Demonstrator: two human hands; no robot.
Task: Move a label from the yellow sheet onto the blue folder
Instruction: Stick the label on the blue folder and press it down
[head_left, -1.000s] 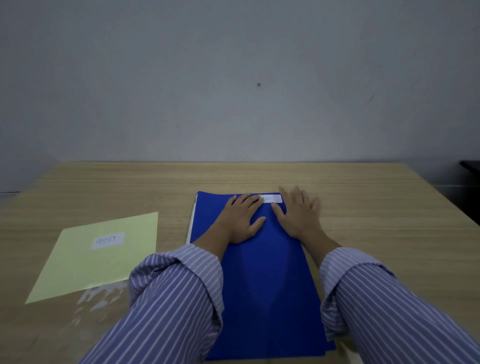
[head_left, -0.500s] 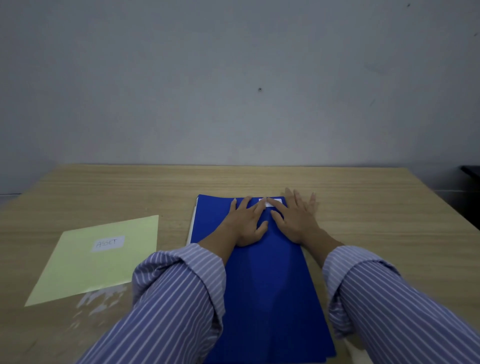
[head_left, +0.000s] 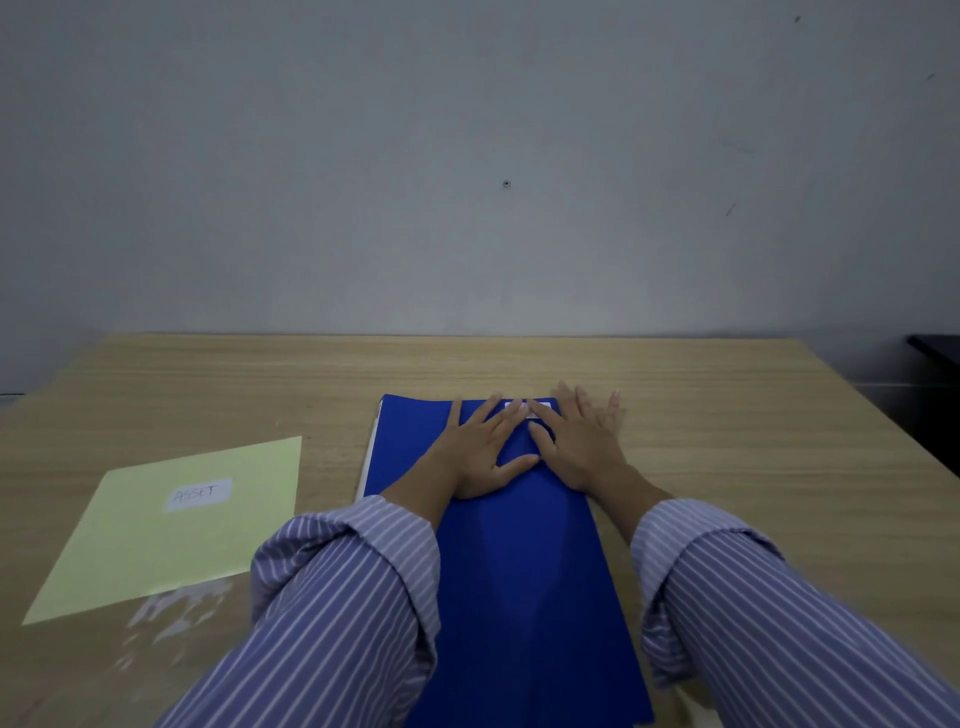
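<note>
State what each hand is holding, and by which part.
Nothing is gripped. Left hand and right hand lie flat on the blue folder, fingertips pressing the white label near its far edge.

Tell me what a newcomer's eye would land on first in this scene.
First the blue folder in the middle of the wooden table, with the left hand and right hand spread flat at its far end, fingers pressing on a small white label. Next, the yellow sheet lying to the left of the folder, with another white label reading ASSET on it.
</note>
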